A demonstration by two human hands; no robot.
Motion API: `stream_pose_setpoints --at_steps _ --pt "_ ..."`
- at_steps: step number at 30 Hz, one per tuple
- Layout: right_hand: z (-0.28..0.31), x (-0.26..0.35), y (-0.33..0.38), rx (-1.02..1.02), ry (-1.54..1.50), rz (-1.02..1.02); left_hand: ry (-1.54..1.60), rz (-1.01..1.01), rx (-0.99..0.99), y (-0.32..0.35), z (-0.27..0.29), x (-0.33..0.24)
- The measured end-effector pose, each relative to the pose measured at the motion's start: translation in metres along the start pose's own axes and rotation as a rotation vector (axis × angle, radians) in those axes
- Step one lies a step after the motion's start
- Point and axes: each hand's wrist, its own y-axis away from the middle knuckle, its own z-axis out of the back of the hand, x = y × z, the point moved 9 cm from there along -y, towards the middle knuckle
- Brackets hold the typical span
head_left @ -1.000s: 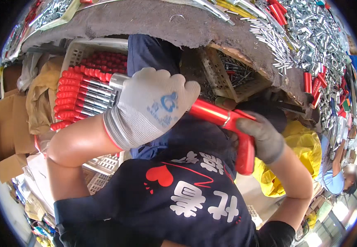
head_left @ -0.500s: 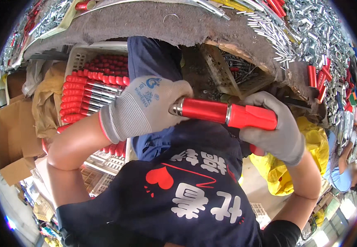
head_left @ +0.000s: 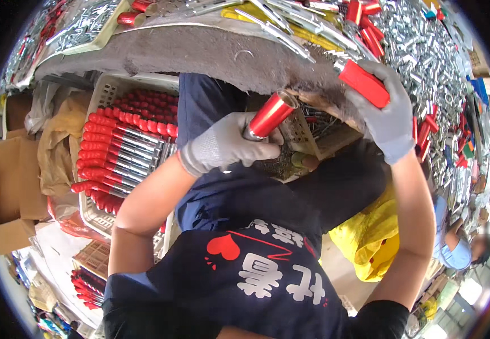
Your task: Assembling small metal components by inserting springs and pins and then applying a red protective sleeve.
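Observation:
Grey-gloved, my left hand (head_left: 219, 144) is closed around the lower end of a shiny red metal tube (head_left: 273, 115). The tube tilts up to the right, its open silver-rimmed end facing the bench. Farther right, my right hand (head_left: 391, 116), also gloved, grips a red handle (head_left: 367, 86) with a short silver metal end (head_left: 341, 65). It is raised at the edge of the cloth-covered bench (head_left: 171, 53). Tube and handle are apart. To the left of my legs, a white crate (head_left: 105, 93) holds rows of red-handled tools with silver shafts (head_left: 137, 152).
Loose metal parts (head_left: 426, 56), red tubes (head_left: 371, 42) and silver rods (head_left: 282, 34) lie on the bench. Beneath it stands another crate (head_left: 303, 133). A yellow bag (head_left: 372, 243) hangs at right, and a cardboard box (head_left: 10, 175) stands at left. Another person (head_left: 454, 248) is far right.
The tube and the red handle, in line and together before, are now separated. My right hand has moved up toward the bench with the handle; my left hand has tilted the tube upward.

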Motion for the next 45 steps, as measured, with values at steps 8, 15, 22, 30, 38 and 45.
stream_pose_setpoints --at_steps 8,15,22,30,38,45 --pt "-0.024 0.001 -0.004 -0.024 0.452 0.257 0.281 -0.096 0.212 0.001 -0.019 -0.014" --pt "-0.057 0.047 0.029 0.038 -1.190 -0.394 0.147 -0.069 0.412 0.002 -0.047 -0.014" --pt "-0.006 0.041 0.038 0.197 -0.455 -0.103 -0.001 -0.102 0.347 0.003 -0.036 -0.007" --pt "-0.030 0.087 0.052 0.348 -0.200 0.193 -0.749 -0.330 0.177 0.009 -0.053 -0.042" --pt "-0.013 0.014 -0.010 0.104 0.336 0.280 -0.389 -0.313 -0.186 -0.003 -0.012 -0.041" --pt "-0.021 -0.006 -0.041 0.223 0.449 0.196 -0.219 -0.335 -0.551 0.003 0.055 -0.049"
